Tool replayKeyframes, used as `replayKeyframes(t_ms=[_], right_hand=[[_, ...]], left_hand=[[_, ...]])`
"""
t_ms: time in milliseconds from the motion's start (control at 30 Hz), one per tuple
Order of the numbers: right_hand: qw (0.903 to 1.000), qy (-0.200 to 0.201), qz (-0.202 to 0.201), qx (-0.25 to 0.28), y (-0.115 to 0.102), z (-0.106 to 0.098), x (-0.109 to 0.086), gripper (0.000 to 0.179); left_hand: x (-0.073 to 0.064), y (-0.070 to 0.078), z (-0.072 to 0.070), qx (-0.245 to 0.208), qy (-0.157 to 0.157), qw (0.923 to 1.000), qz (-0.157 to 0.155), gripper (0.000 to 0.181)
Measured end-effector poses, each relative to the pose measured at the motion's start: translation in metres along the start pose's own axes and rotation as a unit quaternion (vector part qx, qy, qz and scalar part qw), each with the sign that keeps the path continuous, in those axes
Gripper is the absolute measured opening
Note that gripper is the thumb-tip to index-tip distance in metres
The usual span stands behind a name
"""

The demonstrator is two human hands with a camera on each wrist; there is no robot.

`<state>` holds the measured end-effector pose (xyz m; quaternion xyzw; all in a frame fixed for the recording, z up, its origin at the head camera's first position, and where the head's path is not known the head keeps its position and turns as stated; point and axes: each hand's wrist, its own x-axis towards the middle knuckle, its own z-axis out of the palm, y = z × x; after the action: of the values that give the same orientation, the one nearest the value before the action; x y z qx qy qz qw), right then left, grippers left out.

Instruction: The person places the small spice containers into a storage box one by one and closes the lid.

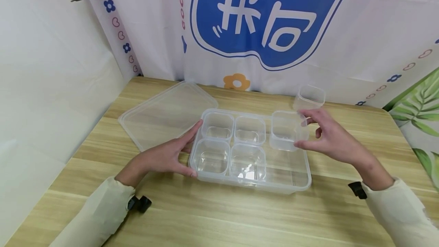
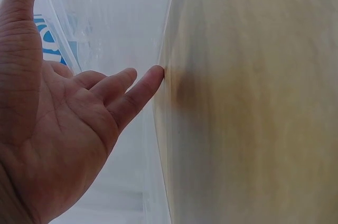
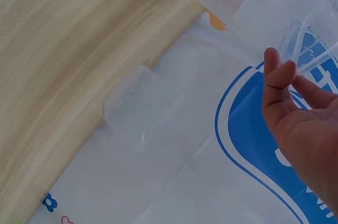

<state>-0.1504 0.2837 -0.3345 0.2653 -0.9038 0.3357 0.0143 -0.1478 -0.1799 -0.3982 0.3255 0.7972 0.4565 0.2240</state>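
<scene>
A large clear plastic box [image 1: 288,186] stands on the table with several small clear cups set in its left and middle part. My left hand [image 1: 164,157] rests against the box's left end, thumb by the near corner and fingers spread along the side. In the left wrist view, the fingertips [image 2: 158,73] meet the clear wall. With thumb and fingers my right hand [image 1: 330,136] grips a small clear cup [image 1: 286,136] at its right side. That cup is upright over the far right part of the box, its rim higher than the other cups.
A flat clear lid [image 1: 161,113] lies behind the box on the left. Another small clear cup [image 1: 310,96] stands at the table's back edge, behind my right hand. The wooden table [image 1: 219,216] meets a printed white cloth [image 1: 154,41] at the back.
</scene>
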Motion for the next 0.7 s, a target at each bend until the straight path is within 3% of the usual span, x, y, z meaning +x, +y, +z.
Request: replayKeyframes(t_ms=[700], right_hand=[[0.999,-0.017,0.04,-0.008,0.007,0.021,0.002,0.086]], left_hand=[[0.0,0.0,0.0,0.002,-0.001,1.0,-0.001,0.139]])
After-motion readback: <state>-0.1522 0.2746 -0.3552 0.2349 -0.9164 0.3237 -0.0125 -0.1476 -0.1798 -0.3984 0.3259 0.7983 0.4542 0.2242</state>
